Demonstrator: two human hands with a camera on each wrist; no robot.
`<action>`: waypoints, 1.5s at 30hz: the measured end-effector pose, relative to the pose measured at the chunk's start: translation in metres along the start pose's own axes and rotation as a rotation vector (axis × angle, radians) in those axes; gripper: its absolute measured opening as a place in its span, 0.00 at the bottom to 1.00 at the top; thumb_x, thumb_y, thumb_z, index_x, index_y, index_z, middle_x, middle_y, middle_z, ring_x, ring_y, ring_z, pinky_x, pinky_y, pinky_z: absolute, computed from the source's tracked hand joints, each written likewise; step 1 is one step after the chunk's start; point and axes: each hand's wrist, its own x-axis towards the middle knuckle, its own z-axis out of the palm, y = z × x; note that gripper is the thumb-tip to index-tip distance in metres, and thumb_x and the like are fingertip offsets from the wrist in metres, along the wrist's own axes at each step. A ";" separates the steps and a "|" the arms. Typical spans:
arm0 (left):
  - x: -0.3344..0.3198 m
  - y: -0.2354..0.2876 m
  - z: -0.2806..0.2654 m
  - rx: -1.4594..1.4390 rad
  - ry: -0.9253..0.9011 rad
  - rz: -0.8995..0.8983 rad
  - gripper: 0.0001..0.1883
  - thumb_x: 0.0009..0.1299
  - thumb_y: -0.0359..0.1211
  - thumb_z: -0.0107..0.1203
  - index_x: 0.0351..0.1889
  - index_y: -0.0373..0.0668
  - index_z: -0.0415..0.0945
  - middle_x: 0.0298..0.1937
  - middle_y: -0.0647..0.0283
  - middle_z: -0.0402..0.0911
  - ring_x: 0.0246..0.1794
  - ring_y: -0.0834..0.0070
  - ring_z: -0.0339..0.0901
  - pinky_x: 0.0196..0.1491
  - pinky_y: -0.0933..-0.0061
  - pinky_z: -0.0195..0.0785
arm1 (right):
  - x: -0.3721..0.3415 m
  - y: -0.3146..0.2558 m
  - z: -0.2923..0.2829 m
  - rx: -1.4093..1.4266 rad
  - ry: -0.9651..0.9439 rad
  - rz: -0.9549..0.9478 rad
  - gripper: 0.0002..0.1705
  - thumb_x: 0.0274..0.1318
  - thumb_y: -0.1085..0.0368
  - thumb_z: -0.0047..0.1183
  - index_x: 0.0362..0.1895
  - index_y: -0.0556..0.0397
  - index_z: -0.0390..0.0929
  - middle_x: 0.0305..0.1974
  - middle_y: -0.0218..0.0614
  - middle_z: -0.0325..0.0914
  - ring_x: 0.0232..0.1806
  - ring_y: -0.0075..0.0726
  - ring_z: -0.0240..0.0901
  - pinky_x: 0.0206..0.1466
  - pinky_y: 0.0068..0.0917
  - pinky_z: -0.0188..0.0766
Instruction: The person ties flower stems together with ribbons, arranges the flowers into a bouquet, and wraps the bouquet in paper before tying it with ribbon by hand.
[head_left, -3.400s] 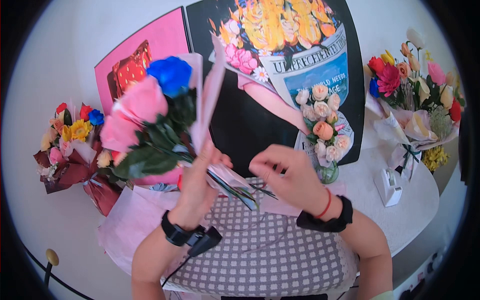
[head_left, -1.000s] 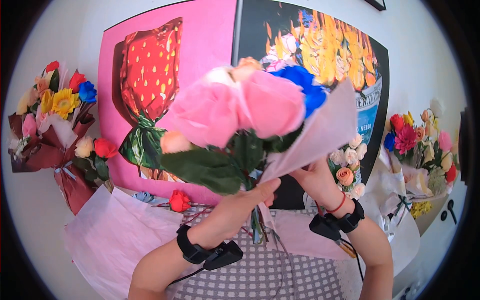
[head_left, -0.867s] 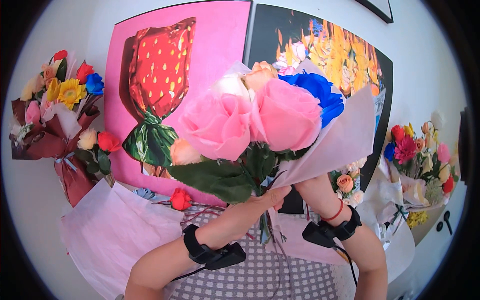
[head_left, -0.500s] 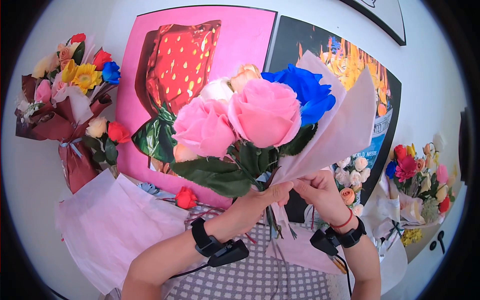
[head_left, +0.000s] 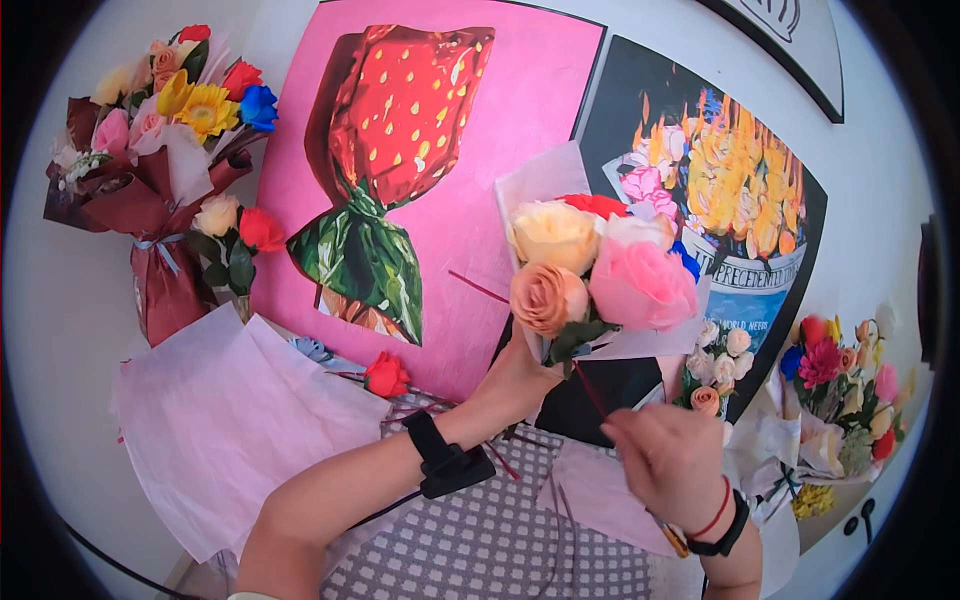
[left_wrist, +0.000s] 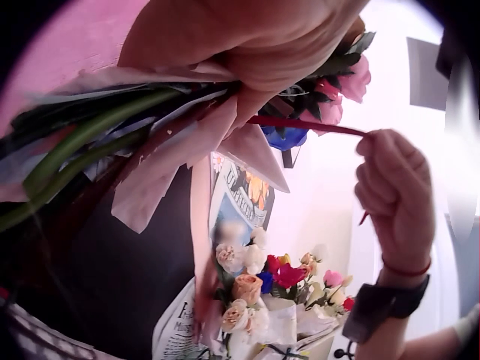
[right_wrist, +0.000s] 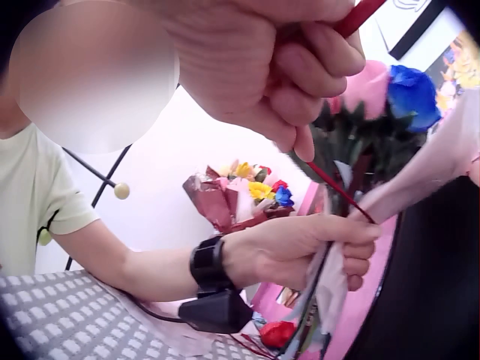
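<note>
My left hand (head_left: pixel 520 385) grips the stems of a bouquet (head_left: pixel 645 285) of cream, tan, pink, red and blue roses, backed by pale pink wrapping paper (head_left: pixel 548 172). In the left wrist view the green stems (left_wrist: pixel 82 139) and paper ends stick out below that hand. A dark red ribbon (left_wrist: pixel 315 126) runs taut from the gripped stems to my right hand (head_left: pixel 672 465), whose curled fingers hold it. The right wrist view shows the ribbon (right_wrist: pixel 337 187) meeting the bouquet by the left thumb, with more of it emerging above the right fist.
A maroon-wrapped bouquet (head_left: pixel 165 285) stands at left, beside pink paper sheets (head_left: pixel 250 420) and a red rose (head_left: pixel 386 375). A checked cloth (head_left: pixel 450 560) covers the table. Small pale roses (head_left: pixel 722 365) and another bouquet (head_left: pixel 830 440) stand at right. Two pictures lean behind.
The bouquet has turned, bringing cream and tan roses to the front, and shifted right. My right hand has left the stems and moved down and right, drawing the red ribbon out.
</note>
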 end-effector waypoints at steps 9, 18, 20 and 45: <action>0.006 -0.039 0.029 -0.369 0.149 0.298 0.22 0.60 0.35 0.55 0.46 0.33 0.59 0.34 0.53 0.74 0.32 0.65 0.74 0.35 0.68 0.65 | 0.040 -0.053 0.058 0.659 0.261 -0.025 0.12 0.42 0.73 0.55 0.36 0.61 0.74 0.27 0.43 0.73 0.27 0.45 0.71 0.28 0.31 0.68; -0.004 0.029 -0.004 -0.637 -0.321 -0.447 0.14 0.66 0.43 0.49 0.24 0.46 0.64 0.21 0.73 0.62 0.23 0.83 0.61 0.28 0.81 0.56 | 0.016 -0.035 0.046 0.700 0.221 -0.309 0.04 0.43 0.72 0.50 0.26 0.61 0.74 0.23 0.40 0.70 0.23 0.41 0.68 0.27 0.26 0.65; -0.003 0.030 -0.006 -0.741 -0.361 -0.434 0.18 0.67 0.46 0.47 0.21 0.46 0.61 0.20 0.73 0.58 0.22 0.83 0.58 0.30 0.81 0.56 | -0.015 0.000 0.054 0.665 0.327 -0.083 0.04 0.40 0.75 0.51 0.25 0.56 0.74 0.23 0.34 0.70 0.26 0.31 0.68 0.28 0.21 0.65; -0.049 0.074 0.024 -1.033 -0.655 -0.261 0.14 0.62 0.39 0.56 0.22 0.39 0.68 0.17 0.68 0.66 0.20 0.83 0.65 0.22 0.82 0.55 | -0.026 0.061 0.071 1.047 -0.119 0.078 0.09 0.47 0.70 0.48 0.35 0.60 0.74 0.35 0.33 0.74 0.36 0.28 0.69 0.40 0.25 0.65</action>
